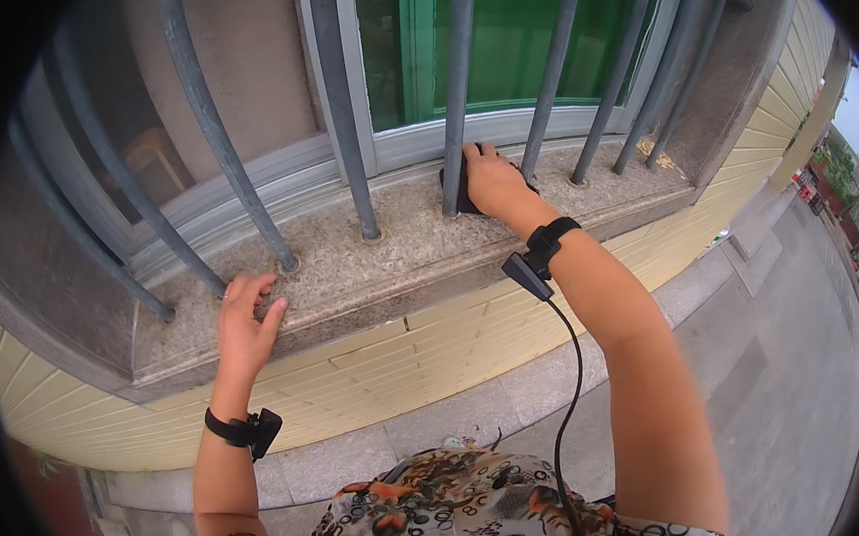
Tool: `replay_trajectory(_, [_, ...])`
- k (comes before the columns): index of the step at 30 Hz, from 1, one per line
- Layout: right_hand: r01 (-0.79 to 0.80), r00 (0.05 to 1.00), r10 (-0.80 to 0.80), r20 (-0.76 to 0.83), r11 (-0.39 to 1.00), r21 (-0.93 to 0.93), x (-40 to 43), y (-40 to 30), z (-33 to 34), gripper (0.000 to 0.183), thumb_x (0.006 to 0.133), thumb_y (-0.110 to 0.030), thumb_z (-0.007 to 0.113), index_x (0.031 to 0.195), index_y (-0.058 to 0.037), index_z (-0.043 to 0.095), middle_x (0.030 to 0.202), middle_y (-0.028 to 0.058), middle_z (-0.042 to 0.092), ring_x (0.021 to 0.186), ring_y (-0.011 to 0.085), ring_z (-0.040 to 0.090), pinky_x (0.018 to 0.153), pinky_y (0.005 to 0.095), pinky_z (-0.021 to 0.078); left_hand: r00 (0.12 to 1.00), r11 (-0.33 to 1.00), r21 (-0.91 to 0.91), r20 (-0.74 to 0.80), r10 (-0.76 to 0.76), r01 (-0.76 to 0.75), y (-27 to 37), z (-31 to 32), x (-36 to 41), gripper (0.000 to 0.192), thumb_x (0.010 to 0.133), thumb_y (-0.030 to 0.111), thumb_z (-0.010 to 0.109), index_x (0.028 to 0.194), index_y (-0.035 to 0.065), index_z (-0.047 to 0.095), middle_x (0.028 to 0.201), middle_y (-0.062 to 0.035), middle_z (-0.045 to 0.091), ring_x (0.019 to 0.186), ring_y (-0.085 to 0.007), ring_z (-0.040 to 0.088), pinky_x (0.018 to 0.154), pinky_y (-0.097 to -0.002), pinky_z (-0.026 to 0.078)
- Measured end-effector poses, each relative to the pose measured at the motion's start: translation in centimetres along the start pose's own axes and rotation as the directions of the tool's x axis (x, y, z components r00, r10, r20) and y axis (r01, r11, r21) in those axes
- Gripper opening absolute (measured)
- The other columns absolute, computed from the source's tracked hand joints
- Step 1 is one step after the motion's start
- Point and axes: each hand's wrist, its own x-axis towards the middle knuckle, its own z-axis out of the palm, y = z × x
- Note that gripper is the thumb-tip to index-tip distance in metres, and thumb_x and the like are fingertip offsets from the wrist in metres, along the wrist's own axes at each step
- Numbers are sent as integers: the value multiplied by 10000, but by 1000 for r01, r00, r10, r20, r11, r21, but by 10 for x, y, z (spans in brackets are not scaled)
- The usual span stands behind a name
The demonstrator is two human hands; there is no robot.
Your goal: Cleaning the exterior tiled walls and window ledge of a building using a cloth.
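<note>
My right hand (489, 179) reaches between two grey metal window bars and presses down on a black cloth (470, 200). Most of the cloth is hidden under the palm and behind a bar (457, 91). Beneath it lies the speckled stone window sill (411, 211). Farther left, my left hand (248, 322) rests at the front of the sill, thumb and fingers apart, holding nothing. Its fingertips are close to the foot of another bar (177, 250). Both wrists wear black straps with small devices.
A black cable (578, 368) hangs from the right wrist device past the patterned shirt (458, 501). Behind the bars is a metal-framed sliding window (423, 148) with green behind the glass. Yellow tiled wall (363, 368) runs below the sill, above concrete ground (773, 382). Dry debris (658, 153) lies at the sill's right end.
</note>
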Motion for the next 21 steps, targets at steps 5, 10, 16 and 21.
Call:
replay_trajectory(5, [216, 965, -222, 139, 975, 61, -3, 3, -13, 528, 823, -111, 544, 1334, -7, 469, 1156, 292, 577, 1067, 437, 581, 931, 461, 481, 998, 995, 83, -21, -59, 61, -2, -3, -4, 285, 802, 132, 720, 1062, 46, 645, 934, -108, 609, 824, -274, 588, 754, -362, 487])
replay_trajectory(10, [283, 957, -289, 17, 948, 148, -63, 10, -37, 490, 781, -164, 597, 1204, 66, 509, 1134, 263, 558, 1087, 444, 531, 939, 477, 454, 981, 978, 149, -105, 166, -149, -6, -10, -13, 269, 810, 102, 724, 1063, 46, 651, 987, -123, 635, 920, -291, 599, 767, -369, 506])
replay_trajectory(16, [430, 899, -408, -162, 892, 141, -127, -69, -28, 501, 684, -153, 646, 1140, 22, 539, 1031, 209, 544, 975, 401, 531, 871, 464, 450, 897, 935, 311, -345, 276, -168, -32, -97, -54, 285, 783, 75, 721, 1058, 50, 651, 1044, -117, 627, 954, -318, 591, 794, -392, 495])
replay_trajectory(21, [588, 809, -571, -139, 788, 182, -129, -202, -8, 564, 657, -152, 707, 1184, -24, 555, 1097, 172, 569, 1015, 364, 536, 899, 439, 467, 775, 820, 570, -539, 329, 48, -73, -214, -78, 335, 806, 68, 701, 1137, 53, 651, 1195, -140, 580, 1125, -315, 521, 965, -408, 418])
